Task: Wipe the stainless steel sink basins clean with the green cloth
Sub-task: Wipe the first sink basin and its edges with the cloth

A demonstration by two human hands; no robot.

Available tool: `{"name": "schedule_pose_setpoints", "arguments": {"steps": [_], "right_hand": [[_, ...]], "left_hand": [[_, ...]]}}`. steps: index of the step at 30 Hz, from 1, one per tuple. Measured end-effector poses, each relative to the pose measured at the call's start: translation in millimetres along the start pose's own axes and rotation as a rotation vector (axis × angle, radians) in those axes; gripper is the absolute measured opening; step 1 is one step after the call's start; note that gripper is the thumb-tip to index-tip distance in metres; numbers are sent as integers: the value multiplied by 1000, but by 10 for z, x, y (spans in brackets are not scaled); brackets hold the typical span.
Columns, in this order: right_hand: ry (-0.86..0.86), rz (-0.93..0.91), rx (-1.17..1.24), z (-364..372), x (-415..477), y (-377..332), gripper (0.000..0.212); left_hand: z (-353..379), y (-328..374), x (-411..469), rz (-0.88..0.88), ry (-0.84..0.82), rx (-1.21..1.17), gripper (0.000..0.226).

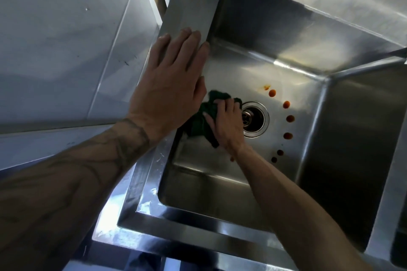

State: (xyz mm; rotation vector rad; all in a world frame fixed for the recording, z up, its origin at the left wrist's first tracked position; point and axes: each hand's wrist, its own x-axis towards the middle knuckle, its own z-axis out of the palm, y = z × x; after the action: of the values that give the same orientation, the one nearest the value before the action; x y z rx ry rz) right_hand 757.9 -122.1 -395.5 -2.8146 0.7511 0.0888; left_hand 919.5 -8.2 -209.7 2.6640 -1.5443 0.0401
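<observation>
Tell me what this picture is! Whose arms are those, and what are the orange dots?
The picture comes from a camera worn on a person's head, so you see their own arms from above, looking down into a stainless steel sink basin. The left hand rests flat on the sink's rim. The right hand, down inside the basin, grips a green cloth beside the round drain. The orange dots are dirty spots in a curved row on the drain's other side; I cannot tell what they are.
</observation>
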Motion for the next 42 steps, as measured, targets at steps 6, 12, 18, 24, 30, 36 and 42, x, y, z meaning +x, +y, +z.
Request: {"name": "schedule_pose_setpoints", "arguments": {"steps": [6, 12, 18, 24, 30, 36, 42], "right_hand": [[-165, -324, 2, -53, -470, -76, 61], [-39, -78, -34, -17, -98, 103, 53], [-155, -362, -5, -32, -509, -17, 46], [-122, -249, -34, -26, -207, 206, 45], [-151, -278, -9, -44, -401, 60, 47], [-215, -433, 1, -68, -519, 471, 44], [-103, -43, 12, -72, -279, 87, 44]], "left_hand": [[-9, 4, 5, 1, -3, -8, 57], [-2, 2, 4, 0, 6, -10, 56], [1, 0, -1, 4, 10, -12, 55], [9, -2, 0, 6, 19, -3, 55], [-6, 9, 1, 3, 26, -7, 55], [-8, 16, 18, 6, 31, -8, 54], [-16, 14, 0, 10, 27, -19, 55]]}}
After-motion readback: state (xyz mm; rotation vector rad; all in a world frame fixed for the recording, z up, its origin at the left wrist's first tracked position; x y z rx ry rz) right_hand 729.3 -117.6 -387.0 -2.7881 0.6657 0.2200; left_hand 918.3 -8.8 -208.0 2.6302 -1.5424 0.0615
